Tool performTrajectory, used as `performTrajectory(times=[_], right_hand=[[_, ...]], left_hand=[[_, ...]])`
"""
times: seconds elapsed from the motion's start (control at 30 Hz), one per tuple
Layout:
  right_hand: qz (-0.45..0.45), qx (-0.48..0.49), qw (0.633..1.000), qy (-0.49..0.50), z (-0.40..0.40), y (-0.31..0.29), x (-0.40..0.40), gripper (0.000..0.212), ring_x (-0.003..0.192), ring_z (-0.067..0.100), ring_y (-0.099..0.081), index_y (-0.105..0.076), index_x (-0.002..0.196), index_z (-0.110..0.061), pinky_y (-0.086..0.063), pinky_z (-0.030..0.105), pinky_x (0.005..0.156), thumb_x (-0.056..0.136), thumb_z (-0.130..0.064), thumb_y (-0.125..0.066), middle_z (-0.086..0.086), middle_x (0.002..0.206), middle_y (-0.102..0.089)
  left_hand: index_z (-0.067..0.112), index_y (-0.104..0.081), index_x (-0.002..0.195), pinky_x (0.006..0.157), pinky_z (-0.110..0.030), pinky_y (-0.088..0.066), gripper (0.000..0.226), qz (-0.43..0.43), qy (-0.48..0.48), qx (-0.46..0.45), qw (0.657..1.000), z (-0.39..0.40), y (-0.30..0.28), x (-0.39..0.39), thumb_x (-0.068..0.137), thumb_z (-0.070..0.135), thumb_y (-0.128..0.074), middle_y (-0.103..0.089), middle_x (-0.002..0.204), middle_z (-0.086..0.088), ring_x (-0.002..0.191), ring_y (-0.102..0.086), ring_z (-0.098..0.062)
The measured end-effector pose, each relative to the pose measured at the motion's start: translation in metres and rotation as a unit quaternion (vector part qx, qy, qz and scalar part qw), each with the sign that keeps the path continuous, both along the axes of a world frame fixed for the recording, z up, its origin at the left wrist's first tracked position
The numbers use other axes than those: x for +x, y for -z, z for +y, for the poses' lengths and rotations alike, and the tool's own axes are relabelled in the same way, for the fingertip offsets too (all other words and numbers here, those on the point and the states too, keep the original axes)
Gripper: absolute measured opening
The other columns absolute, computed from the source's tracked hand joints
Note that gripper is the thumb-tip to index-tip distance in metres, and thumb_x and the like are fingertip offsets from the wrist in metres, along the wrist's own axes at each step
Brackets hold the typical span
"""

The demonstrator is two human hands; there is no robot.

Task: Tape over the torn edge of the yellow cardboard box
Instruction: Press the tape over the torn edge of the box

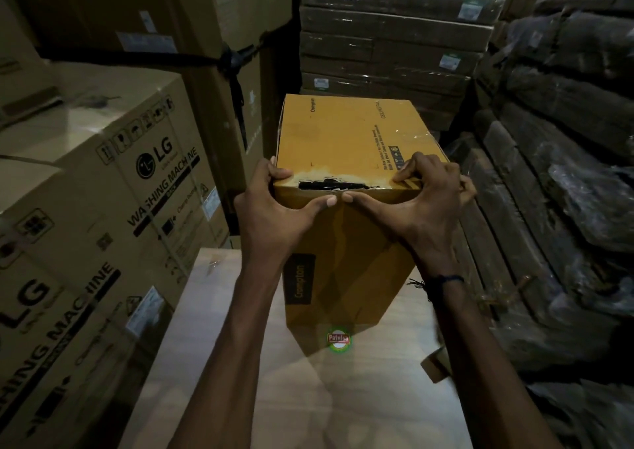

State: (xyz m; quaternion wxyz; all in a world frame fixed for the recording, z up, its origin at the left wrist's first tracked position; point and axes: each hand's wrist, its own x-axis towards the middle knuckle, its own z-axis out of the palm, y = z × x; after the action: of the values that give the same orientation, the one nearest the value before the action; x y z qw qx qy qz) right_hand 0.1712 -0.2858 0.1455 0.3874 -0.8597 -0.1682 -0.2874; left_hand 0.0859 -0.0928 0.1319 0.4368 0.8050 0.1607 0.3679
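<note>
Left hand (pixel 274 208) gripping the near-left top corner of the tall yellow cardboard box (pixel 346 133), thumb along the front face. Right hand (pixel 422 205) clasping the near-right corner likewise, thumb tips almost meeting beneath the torn dark gash (pixel 334 184). Box upright at the pale wooden board's (pixel 240 363) far edge; brown washing-machine cartons (pixel 103 181) leftward.

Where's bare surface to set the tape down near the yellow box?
Bare pale top in front of the yellow box, between the forearms, and a strip left of it toward the LG cartons. Crowded right: the cardboard scrap and wrapped bundles.
</note>
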Motion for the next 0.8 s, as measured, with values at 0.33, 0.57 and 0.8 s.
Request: performTrajectory(times=[0.33, 0.57, 0.8], right_hand=[[-0.007, -0.029, 0.999, -0.011, -0.007, 0.007, 0.004, 0.078, 0.107, 0.02, -0.055, -0.054, 0.088, -0.03, -0.03, 0.044, 0.099, 0.047, -0.095, -0.068, -0.015, 0.1, -0.058], [-0.018, 0.008, 1.0, 0.005, 0.0, 0.006, 0.002, 0.072, 0.101, 0.015, -0.053, -0.052, 0.083, -0.033, -0.045, 0.059, 0.097, 0.053, -0.096, -0.073, -0.018, 0.093, -0.056], [-0.018, 0.011, 0.998, -0.052, -0.011, 0.008, 0.006, 0.068, 0.103, 0.019, -0.054, -0.054, 0.086, -0.033, -0.048, 0.059, 0.091, 0.051, -0.086, -0.079, -0.013, 0.1, -0.061]], left_hand=[[0.022, -0.055, 0.12, 0.091, -0.027, -0.058, 0.08, 0.011, -0.014, -0.002, 1.0, -0.004, 0.0, 0.002, 0.058, 0.051, -0.097, -0.064, 0.134, -0.004, 0.126, -0.062, -0.022], [0.023, -0.057, 0.12, 0.092, -0.037, -0.061, 0.081, 0.013, -0.021, 0.002, 1.0, -0.005, -0.003, -0.001, 0.059, 0.064, -0.092, -0.066, 0.129, 0.0, 0.124, -0.063, -0.022], [0.028, -0.055, 0.111, 0.09, -0.026, -0.059, 0.061, 0.012, 0.038, -0.02, 0.999, 0.008, -0.003, -0.003, 0.067, 0.043, -0.094, -0.062, 0.134, 0.004, 0.128, -0.059, -0.017]])
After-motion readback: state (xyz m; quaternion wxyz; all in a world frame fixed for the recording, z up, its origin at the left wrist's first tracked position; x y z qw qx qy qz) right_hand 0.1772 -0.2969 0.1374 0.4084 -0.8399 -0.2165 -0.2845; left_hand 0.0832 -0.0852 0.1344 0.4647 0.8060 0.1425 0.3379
